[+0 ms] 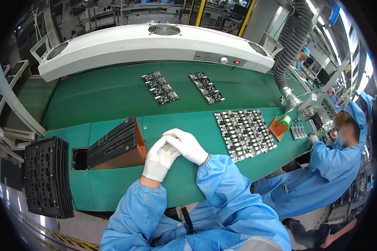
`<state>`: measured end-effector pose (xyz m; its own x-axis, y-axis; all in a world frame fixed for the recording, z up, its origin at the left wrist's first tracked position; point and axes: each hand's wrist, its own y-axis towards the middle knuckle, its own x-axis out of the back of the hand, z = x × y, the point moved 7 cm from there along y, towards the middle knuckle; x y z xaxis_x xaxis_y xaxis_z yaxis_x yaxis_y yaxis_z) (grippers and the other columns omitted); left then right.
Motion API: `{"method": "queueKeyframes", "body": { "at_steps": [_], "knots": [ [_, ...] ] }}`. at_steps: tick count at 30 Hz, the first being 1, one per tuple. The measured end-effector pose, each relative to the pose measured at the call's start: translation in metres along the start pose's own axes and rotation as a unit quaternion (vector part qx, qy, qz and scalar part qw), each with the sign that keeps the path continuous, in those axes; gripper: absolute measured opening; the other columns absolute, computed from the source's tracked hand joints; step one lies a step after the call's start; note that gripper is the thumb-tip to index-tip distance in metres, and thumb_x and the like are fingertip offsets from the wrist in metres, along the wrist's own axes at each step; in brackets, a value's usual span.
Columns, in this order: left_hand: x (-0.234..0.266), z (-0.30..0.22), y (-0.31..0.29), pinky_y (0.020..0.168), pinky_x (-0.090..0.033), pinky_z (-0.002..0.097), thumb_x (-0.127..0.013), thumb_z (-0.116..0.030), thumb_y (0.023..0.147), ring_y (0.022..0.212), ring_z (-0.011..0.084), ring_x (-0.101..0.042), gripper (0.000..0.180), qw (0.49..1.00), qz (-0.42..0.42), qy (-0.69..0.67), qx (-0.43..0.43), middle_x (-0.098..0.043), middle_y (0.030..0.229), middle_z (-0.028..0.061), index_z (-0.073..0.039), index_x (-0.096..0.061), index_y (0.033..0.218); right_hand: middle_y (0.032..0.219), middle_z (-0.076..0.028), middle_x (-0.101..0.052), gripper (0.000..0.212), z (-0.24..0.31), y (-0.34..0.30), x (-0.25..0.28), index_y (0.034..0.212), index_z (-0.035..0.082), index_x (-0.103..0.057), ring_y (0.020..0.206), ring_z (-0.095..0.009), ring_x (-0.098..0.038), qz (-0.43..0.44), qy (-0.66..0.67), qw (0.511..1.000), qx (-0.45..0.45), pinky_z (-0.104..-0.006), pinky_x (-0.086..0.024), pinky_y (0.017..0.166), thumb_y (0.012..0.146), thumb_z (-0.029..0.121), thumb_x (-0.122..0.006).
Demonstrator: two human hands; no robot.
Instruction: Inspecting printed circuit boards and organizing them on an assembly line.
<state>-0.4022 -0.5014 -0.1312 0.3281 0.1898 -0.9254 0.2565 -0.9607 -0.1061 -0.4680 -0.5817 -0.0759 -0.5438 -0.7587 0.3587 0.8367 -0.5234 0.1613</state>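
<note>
— What kind of place am I looking down on?

— I'd say an electronics assembly line. Beyond my gloved hands [174, 151] lie circuit board panels [160, 88] on a green bench mat [104, 94]; to their right, a co-worker [335, 154] in blue antistatic clothing works near a solder spool [284, 121].

Clasped hands [174, 150] on bench [104, 96]; tray box [115, 144] left, board panel [244, 133] right.

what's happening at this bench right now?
The person's white-gloved left hand and right hand are clasped together on the green bench mat, holding nothing. Left of them sits a brown box of black slotted trays; to the right lies a large panel of small silver circuit modules. Two dark circuit-board panels lie farther back. A co-worker in blue works at the right.
</note>
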Motion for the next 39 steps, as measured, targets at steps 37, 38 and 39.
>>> {"method": "queueKeyframes", "body": {
  "at_steps": [37, 38, 39],
  "knots": [
    [0.0015, -0.0003, -0.0013, 0.105, -0.051, 0.0483, -0.047, -0.022, 0.107, 0.123, 0.0331, -0.059, 0.039, 1.000, 0.003, -0.015, 0.001, -0.059, 0.132, 0.0198, 0.006, -0.050, 0.134, 0.108, -0.013, -0.072, 0.030, -0.0009, -0.0016, -0.0029, 0.118, 0.001, -0.066, 0.101, -0.020, -0.069, -0.006, 0.008, 1.000, -0.016, -0.0316, -0.054, 0.091, 0.101, 0.025, -0.062],
    [0.0009, -0.0002, -0.0016, 0.105, -0.051, 0.0483, -0.047, -0.022, 0.107, 0.124, 0.0331, -0.059, 0.039, 1.000, 0.005, -0.019, 0.006, -0.059, 0.132, 0.0196, 0.005, -0.050, 0.134, 0.108, -0.013, -0.072, 0.030, -0.0019, -0.0018, -0.0036, 0.118, 0.001, -0.066, 0.101, -0.020, -0.069, -0.003, 0.016, 1.000, -0.021, -0.0316, -0.054, 0.091, 0.101, 0.025, -0.062],
    [0.0005, -0.0005, -0.0030, 0.105, -0.051, 0.0483, -0.047, -0.022, 0.107, 0.124, 0.0331, -0.059, 0.039, 1.000, 0.008, -0.016, 0.010, -0.059, 0.132, 0.0196, 0.005, -0.050, 0.134, 0.108, -0.013, -0.072, 0.030, -0.0013, -0.0015, -0.0049, 0.118, 0.001, -0.066, 0.101, -0.021, -0.069, -0.001, 0.016, 1.000, -0.015, -0.0319, -0.054, 0.091, 0.101, 0.026, -0.062]
  ]
}}
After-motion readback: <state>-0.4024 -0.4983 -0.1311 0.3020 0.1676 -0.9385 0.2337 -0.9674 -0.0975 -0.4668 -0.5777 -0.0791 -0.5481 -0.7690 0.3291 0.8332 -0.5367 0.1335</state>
